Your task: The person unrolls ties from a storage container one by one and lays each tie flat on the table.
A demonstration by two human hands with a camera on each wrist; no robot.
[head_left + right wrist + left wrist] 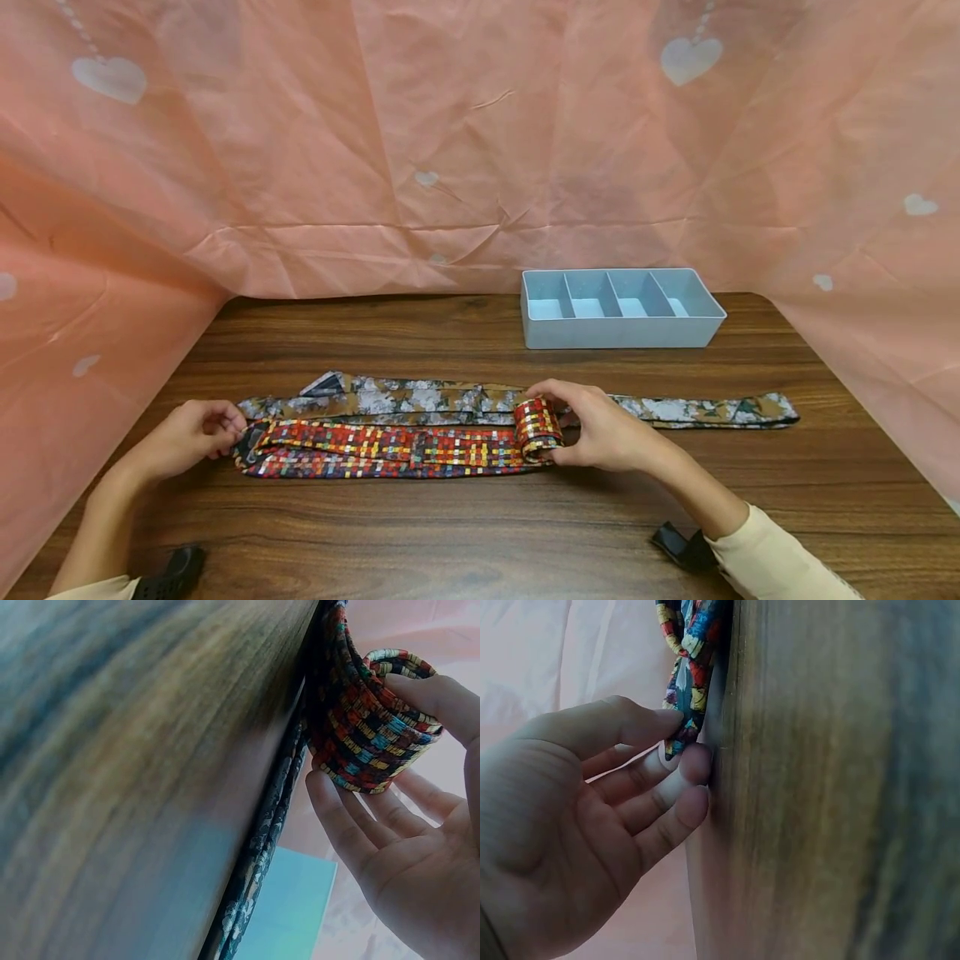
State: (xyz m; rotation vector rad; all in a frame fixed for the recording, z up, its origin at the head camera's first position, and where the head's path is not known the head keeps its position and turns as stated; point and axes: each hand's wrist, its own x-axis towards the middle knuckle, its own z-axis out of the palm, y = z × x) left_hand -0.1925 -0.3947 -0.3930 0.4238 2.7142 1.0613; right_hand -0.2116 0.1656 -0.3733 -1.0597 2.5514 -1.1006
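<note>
A red, yellow and blue checked necktie lies lengthwise on the table, doubled over, with its right end wound into a roll. My right hand grips that roll, thumb on the near side and fingers on the far side; the right wrist view shows the coiled layers standing on edge. At the left end, my left hand pinches the tie's folded tip between thumb and fingers, close to the tabletop. Just behind lies a brown necktie with white flowers, stretched out flat and partly hidden by my right hand.
A pale blue tray with several compartments stands at the back right of the wooden table. Pink cloth with white hearts hangs behind and along both sides. Dark straps sit at both wrists.
</note>
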